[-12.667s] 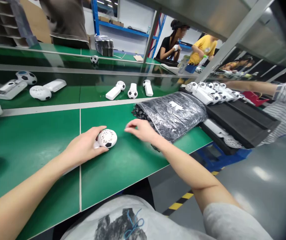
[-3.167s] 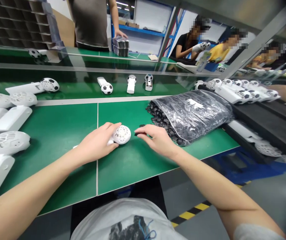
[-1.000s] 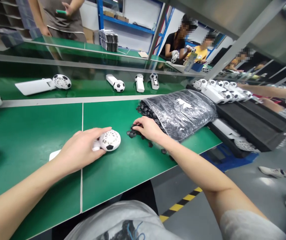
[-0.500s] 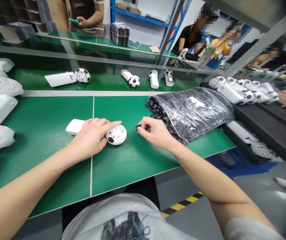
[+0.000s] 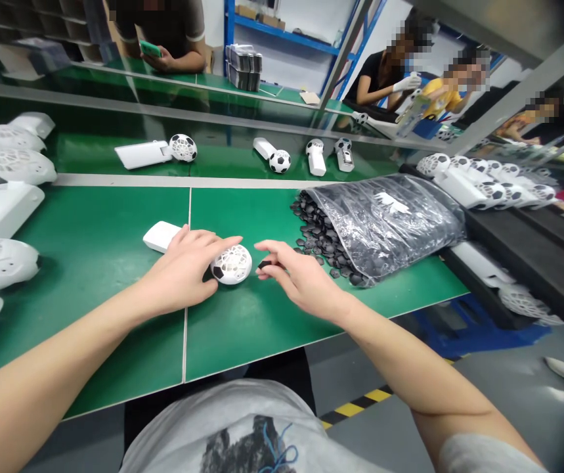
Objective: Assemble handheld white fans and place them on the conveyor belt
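Observation:
My left hand [image 5: 183, 269] wraps over the middle of a white handheld device [image 5: 232, 264] that lies on the green table. Its round head, patterned like a football with openwork and a black patch, shows past my fingers, and its flat white handle sticks out on the other side. Just right of the head, my right hand [image 5: 294, 272] pinches a small black plastic piece [image 5: 264, 264]. Behind that hand, many similar black pieces [image 5: 318, 226] spill from the mouth of a clear plastic bag [image 5: 394, 220].
White openwork housings [image 5: 6, 203] are piled at the left. Finished-looking football-headed devices [image 5: 280, 160] lie along the raised back strip. More sit in a black foam tray [image 5: 522, 243] at the right. A person with a phone [image 5: 150, 49] stands across the bench.
My right hand has come slightly left and down, nearer the device's head, with the black piece still in its fingers. My left hand stays on the device. The view has shifted slightly.

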Tool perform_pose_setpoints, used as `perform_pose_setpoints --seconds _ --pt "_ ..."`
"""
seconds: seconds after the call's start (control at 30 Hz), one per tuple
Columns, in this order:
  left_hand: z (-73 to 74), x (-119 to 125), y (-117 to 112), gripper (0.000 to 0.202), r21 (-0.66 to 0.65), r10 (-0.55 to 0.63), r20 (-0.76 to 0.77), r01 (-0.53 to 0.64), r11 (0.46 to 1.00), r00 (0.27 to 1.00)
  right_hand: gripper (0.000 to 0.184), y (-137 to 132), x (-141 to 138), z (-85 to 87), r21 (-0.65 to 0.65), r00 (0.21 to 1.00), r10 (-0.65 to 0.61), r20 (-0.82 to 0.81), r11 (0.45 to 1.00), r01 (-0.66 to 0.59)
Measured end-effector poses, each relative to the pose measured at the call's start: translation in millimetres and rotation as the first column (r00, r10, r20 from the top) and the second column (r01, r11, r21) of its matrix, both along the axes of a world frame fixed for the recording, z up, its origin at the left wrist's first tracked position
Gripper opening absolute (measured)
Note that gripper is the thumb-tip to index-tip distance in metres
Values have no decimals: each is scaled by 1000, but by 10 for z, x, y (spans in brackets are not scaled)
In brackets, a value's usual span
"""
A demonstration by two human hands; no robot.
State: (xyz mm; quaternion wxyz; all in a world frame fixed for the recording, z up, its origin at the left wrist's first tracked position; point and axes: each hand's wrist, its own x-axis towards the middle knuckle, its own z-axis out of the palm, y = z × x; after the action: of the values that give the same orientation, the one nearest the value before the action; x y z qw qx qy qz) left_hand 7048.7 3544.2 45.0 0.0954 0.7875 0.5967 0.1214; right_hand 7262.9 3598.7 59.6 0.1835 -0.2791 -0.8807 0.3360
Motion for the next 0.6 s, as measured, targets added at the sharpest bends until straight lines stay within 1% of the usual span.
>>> perform_pose_setpoints --seconds 0.1,0.2,0.27,0.3,0.4,0.53,0.6 --pt "17 16 -11 63 -22 15 14 -15 1000 1000 17 -10 -17 -15 61 999 29 -17 998 -28" --pt "3 37 -8 71 -19 49 37 -48 999 998 12 -23 -37 -52 164 992 4 -127 986 17" --pt "-16 51 -6 76 1 71 50 -72 997 996 10 -35 -51 -82 177 986 4 -168 984 26" --pt "-26 57 -6 77 11 80 56 -81 997 995 10 -41 -59 -97 148 985 0 -173 989 27" --pt "-51 71 -10 76 35 98 76 -101 994 992 9 -44 -89 -137 -10 983 -11 -183 1000 9" --pt "-79 83 -10 70 64 108 94 -114 991 990 5 -12 -140 -197 -71 984 -19 -178 997 6" --pt "-85 91 -8 67 82 110 97 -118 990 989 3 8 -167 -226 -128 982 -48 -185 991 25"
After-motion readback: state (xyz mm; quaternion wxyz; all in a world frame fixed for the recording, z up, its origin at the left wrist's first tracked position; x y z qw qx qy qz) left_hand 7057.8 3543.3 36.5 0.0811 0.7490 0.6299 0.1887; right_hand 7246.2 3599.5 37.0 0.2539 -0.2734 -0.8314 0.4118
